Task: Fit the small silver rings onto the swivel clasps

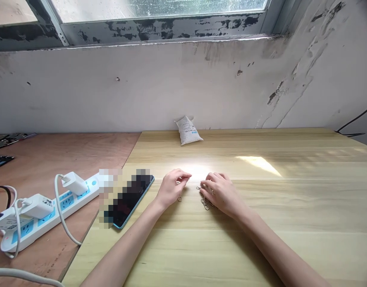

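Observation:
Small metal rings and clasps lie on the pale wooden table (261,223). My left hand (172,188) rests palm down with its fingers curled, and a single metal ring (179,199) lies just below it. My right hand (221,194) rests just to the right, its fingertips at a small tangled pile of metal rings and clasps (205,203). Part of the pile is hidden under this hand. I cannot tell whether either hand holds a small piece.
A phone with a blue edge (130,202), partly blurred, lies left of my left hand. Farther left, a white power strip (48,213) with chargers (32,206) sits on a plywood table (66,155). A white sack (188,130) leans against the wall.

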The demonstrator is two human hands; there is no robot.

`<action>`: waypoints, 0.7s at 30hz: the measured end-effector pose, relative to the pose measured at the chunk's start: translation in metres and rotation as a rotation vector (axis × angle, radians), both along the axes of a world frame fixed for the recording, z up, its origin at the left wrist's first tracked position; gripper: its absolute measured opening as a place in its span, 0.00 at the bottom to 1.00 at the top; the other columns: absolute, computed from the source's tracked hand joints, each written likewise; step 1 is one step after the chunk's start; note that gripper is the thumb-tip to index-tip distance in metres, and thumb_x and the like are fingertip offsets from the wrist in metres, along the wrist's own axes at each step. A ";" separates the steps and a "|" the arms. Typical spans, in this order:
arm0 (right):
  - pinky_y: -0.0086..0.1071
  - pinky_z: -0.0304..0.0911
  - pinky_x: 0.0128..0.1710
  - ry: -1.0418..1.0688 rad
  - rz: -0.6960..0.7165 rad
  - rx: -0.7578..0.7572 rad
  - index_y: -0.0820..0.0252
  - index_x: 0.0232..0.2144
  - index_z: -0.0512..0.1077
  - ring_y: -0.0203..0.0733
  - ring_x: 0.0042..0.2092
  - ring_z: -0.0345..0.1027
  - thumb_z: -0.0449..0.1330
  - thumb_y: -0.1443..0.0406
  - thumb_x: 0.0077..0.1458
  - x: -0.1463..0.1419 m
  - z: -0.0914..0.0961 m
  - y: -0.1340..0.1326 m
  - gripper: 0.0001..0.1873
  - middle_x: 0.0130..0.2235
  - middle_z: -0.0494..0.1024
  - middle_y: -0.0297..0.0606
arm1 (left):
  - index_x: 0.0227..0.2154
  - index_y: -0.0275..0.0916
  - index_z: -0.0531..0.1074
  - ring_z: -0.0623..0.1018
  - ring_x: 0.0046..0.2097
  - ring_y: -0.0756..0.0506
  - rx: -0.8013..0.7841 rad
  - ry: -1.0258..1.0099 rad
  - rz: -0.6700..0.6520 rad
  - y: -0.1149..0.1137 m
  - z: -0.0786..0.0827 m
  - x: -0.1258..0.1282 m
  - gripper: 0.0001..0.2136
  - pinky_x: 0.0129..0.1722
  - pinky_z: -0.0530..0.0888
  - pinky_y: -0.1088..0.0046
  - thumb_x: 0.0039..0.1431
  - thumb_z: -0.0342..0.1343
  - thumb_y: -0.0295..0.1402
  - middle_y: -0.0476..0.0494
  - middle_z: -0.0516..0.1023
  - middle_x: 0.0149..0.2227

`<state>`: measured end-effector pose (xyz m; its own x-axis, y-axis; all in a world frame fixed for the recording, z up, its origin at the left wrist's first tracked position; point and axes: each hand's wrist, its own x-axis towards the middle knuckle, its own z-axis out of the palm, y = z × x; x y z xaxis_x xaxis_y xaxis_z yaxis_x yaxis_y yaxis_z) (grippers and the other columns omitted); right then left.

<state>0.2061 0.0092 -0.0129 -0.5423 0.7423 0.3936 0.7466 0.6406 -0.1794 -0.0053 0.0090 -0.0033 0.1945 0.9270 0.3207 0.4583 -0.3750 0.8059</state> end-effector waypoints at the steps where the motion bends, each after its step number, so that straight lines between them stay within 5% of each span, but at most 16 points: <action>1: 0.37 0.56 0.44 -0.010 -0.007 0.009 0.57 0.32 0.76 0.40 0.38 0.67 0.58 0.65 0.60 0.001 0.000 0.000 0.07 0.35 0.74 0.37 | 0.34 0.41 0.79 0.78 0.41 0.48 0.003 -0.004 -0.002 0.000 0.000 0.000 0.08 0.34 0.74 0.76 0.60 0.54 0.27 0.46 0.81 0.38; 9: 0.35 0.55 0.42 -0.103 0.003 0.080 0.60 0.25 0.72 0.38 0.33 0.65 0.52 0.69 0.63 -0.006 0.002 -0.001 0.15 0.29 0.72 0.36 | 0.37 0.43 0.79 0.80 0.39 0.48 -0.010 -0.022 0.003 -0.002 0.002 0.000 0.08 0.39 0.75 0.73 0.61 0.55 0.31 0.47 0.83 0.39; 21: 0.37 0.57 0.44 -0.011 -0.015 0.053 0.59 0.31 0.72 0.40 0.36 0.67 0.52 0.66 0.64 -0.007 -0.006 0.003 0.11 0.33 0.74 0.37 | 0.31 0.40 0.78 0.79 0.35 0.47 -0.012 0.044 0.038 -0.004 0.007 0.000 0.08 0.35 0.74 0.72 0.60 0.56 0.35 0.47 0.82 0.33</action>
<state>0.1991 0.0125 -0.0188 -0.5356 0.7286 0.4270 0.7580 0.6377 -0.1373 -0.0049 0.0054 0.0037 0.1730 0.9375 0.3019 0.5070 -0.3475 0.7888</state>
